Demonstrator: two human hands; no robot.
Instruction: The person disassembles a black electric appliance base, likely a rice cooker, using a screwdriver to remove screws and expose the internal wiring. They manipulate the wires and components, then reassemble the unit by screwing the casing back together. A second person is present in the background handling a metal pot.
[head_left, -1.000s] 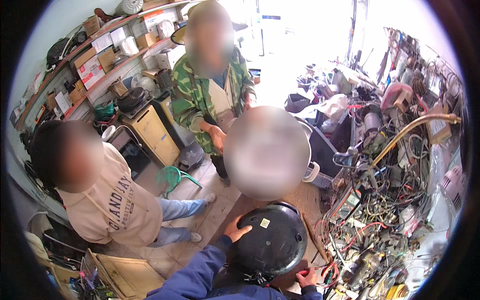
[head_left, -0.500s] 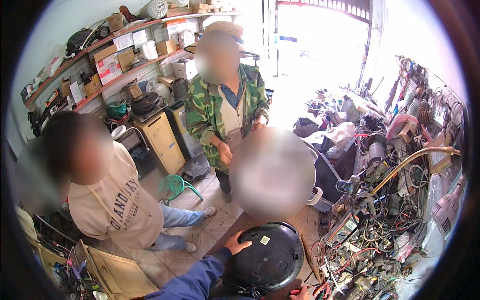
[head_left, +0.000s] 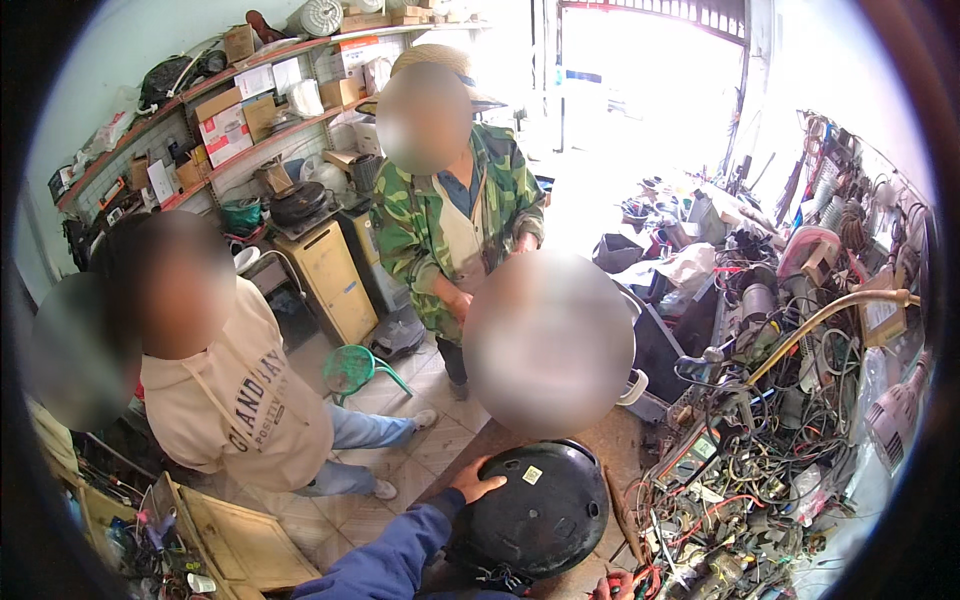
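A black round appliance (head_left: 540, 515), perhaps the base of a cooker, stands on the brown bench (head_left: 625, 440) with its flat underside showing. A small pale sticker is on it, and some wires show at its lower edge. My left hand (head_left: 478, 482) grips its upper left rim, the fingers lying against the side. At the lower edge my right hand (head_left: 615, 585) is only partly in view, beside the appliance. Its fingers are curled around something thin that I cannot make out.
A heap of cables, tools and parts (head_left: 740, 480) covers the bench's right side. Across the bench stands a person in a camouflage jacket (head_left: 500, 180), behind a blurred round area (head_left: 550, 340). Another in a beige hoodie (head_left: 245, 390) stands left. A green stool (head_left: 350, 370) is on the floor.
The view has shifted slightly. My right hand has turned a little, and a thin thing now shows at its fingers. My left hand keeps its hold on the black appliance.
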